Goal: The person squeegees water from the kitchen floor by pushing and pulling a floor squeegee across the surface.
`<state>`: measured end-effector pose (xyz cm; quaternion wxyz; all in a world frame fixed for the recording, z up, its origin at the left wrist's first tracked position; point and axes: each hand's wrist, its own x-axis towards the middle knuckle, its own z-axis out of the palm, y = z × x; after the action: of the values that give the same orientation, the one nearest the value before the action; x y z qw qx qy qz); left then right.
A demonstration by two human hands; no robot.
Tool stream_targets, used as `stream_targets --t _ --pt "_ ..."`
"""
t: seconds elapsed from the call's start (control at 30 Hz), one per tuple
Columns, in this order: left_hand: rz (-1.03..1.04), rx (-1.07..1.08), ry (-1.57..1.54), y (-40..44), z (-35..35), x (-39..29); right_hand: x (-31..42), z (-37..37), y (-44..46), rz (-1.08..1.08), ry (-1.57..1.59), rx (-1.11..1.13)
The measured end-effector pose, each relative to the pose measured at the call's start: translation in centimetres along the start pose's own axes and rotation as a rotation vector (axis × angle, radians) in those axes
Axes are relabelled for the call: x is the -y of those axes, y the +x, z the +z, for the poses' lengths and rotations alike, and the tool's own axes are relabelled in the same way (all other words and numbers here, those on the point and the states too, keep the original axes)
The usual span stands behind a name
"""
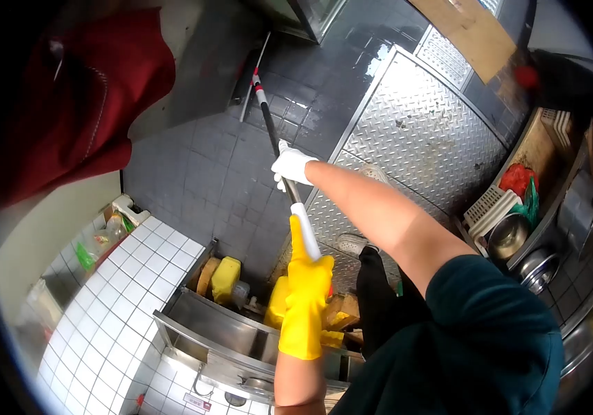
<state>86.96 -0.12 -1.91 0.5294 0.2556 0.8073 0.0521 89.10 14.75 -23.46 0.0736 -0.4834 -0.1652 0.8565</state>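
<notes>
A long-handled floor squeegee (269,123) slants across the middle of the head view. Its thin blade rests on the wet, dark floor tiles (296,104) at the top, by a red and white joint. My right hand (292,166), in a white glove, is wrapped round the dark pole partway along. Nearer to me, my left hand (306,280), in a long yellow rubber glove, is closed on the white grip at the pole's end. The glove hides part of that grip.
A steel tread-plate panel (421,131) covers the floor to the right. A red cloth (96,104) hangs at upper left, above a white-tiled ledge (120,297). Yellow containers (226,280) stand near a steel counter. Shelves with metal bowls (509,235) and baskets line the right.
</notes>
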Motion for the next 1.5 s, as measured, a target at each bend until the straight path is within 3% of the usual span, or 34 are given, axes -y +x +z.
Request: stream_targets --t 0.1,0.2,0.27,0.4,0.5,0.6,0.7,0.77,0.8,0.87,1.0,1.07,1.17,1.27,1.4,1.5 --pt "0.044 -0.023 -0.094 1.3 0.0 -0.6 0.6 -0.1 2.0 -0.011 0.035 0.005" --pt "-0.098 0.083 0.036 3.1 -0.8 -5.6 1.5 -1.8 5.0 0.006 0.019 -0.059" --pt "-0.146 0.127 0.173 3.4 0.0 -5.6 1.0 -2.8 5.6 0.004 0.104 -0.096" --pt "-0.14 0.217 0.352 1.3 1.1 -5.8 -2.8 -4.2 3.0 -0.016 0.259 -0.053" --pt "-0.159 0.291 0.527 -1.0 1.9 -2.1 -6.5 -4.1 -1.6 -0.071 0.352 -0.007" --pt "-0.272 0.453 0.786 -4.6 0.9 -6.1 -10.0 -3.5 -5.3 -0.034 0.464 -0.098" --pt "-0.252 0.518 0.781 -6.4 1.9 0.5 -14.0 -3.7 -7.9 -0.047 0.484 -0.08" --pt "-0.129 0.466 0.822 -8.3 2.2 4.2 -15.2 -3.4 -10.0 0.01 0.475 -0.126" --pt "-0.064 0.442 0.841 -8.8 2.2 3.9 -16.0 -3.3 -10.7 0.054 0.48 -0.149" --pt "-0.137 0.45 0.793 -10.5 1.8 2.3 -17.5 -3.2 -11.3 0.071 0.559 -0.124" --pt "-0.017 0.412 0.794 -13.5 -0.2 -1.2 -15.2 -2.6 -16.4 -0.019 0.802 -0.132" --pt "0.095 0.418 0.922 -13.1 0.0 -2.9 -14.6 -4.2 -17.8 -0.23 0.843 -0.118" --pt "0.307 0.368 1.11 -9.1 2.2 -3.5 -10.4 -9.0 -17.6 -0.421 0.944 -0.21" --pt "0.424 0.305 1.099 -2.7 6.3 -6.9 -6.4 -17.1 -13.2 -0.574 0.74 -0.307" --pt "0.343 0.357 1.086 3.7 11.1 -15.7 0.6 -25.9 -7.2 -0.508 0.563 -0.501" --pt "0.264 0.379 1.108 6.1 12.6 -16.2 1.7 -27.1 -3.6 -0.346 0.406 -0.628"
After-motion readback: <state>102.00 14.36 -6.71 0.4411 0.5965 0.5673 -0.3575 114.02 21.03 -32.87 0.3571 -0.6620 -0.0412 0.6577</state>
